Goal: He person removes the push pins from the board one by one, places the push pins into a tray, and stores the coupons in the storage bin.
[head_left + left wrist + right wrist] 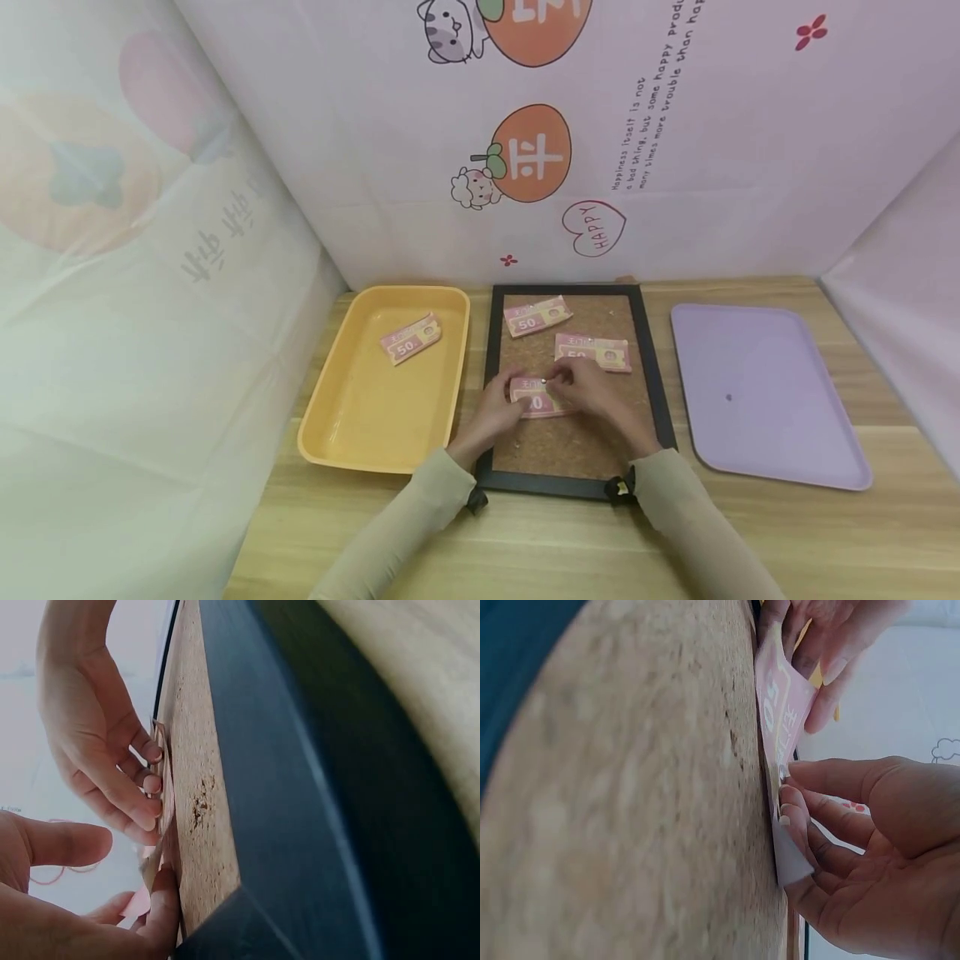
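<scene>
Holding a pink-and-yellow coupon (546, 407) marked 50 against the middle of a black-framed cork board (540, 450), using both bare hands. Gripping the coupon's left end in the fingers of the left hand (497, 410), and so keeping most of the paper to the right of that grip. Pinching a small silvery pin (543, 381) between the fingertips of the right hand (588, 390), at about the middle of the coupon's upper edge. Covering much of the coupon's right half with that same hand. Lifting partly off the cork at the coupon's right end, seen bending under the right fingers in the right wrist view.

Sharing the board with two matching coupons: an upper-left one (537, 317) lying tilted, and an upper-right one (617, 354) passing partly behind the right hand. Working on a wooden table (465, 558), between a yellow tray (360, 408) on the left, holding another coupon (411, 339), and a purple tray (772, 400) on the right.
</scene>
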Demonstrator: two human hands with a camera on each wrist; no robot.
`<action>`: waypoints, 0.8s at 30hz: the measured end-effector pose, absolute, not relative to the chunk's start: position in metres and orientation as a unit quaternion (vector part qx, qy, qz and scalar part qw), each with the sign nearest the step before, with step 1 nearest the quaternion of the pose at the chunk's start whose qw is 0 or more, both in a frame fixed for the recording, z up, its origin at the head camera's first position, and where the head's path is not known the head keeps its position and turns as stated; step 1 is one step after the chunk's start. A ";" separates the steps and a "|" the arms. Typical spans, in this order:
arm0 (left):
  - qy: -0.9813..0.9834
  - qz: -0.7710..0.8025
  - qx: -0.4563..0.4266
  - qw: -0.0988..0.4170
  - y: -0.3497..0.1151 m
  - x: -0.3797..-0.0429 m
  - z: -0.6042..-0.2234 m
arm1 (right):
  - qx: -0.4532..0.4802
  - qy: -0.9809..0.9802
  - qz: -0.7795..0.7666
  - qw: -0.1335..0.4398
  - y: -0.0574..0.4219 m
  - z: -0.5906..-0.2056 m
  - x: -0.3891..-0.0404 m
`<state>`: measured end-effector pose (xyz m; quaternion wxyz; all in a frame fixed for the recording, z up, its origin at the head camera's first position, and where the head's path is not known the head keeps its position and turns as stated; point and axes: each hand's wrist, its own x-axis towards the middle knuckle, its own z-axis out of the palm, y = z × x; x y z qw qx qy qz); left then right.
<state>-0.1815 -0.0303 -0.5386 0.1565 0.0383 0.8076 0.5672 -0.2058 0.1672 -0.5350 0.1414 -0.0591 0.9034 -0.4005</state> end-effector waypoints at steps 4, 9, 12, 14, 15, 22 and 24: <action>0.796 0.582 0.026 0.162 -0.032 -0.181 -0.538 | -0.063 0.892 -0.419 0.157 0.162 -0.535 -0.208; 0.790 0.594 0.022 0.153 -0.033 -0.182 -0.541 | -0.064 0.894 -0.417 0.148 0.160 -0.536 -0.210; 0.790 0.592 0.019 0.158 -0.033 -0.181 -0.541 | -0.056 0.898 -0.411 0.148 0.159 -0.537 -0.211; 0.793 0.588 0.015 0.161 -0.033 -0.180 -0.541 | -0.051 0.899 -0.410 0.148 0.159 -0.537 -0.212; 0.793 0.587 0.015 0.161 -0.033 -0.180 -0.541 | -0.052 0.900 -0.407 0.146 0.159 -0.537 -0.212; 0.784 0.603 0.016 0.147 -0.033 -0.179 -0.543 | -0.051 0.900 -0.408 0.144 0.158 -0.538 -0.215; 0.783 0.604 0.013 0.149 -0.032 -0.178 -0.544 | -0.047 0.900 -0.408 0.145 0.159 -0.538 -0.216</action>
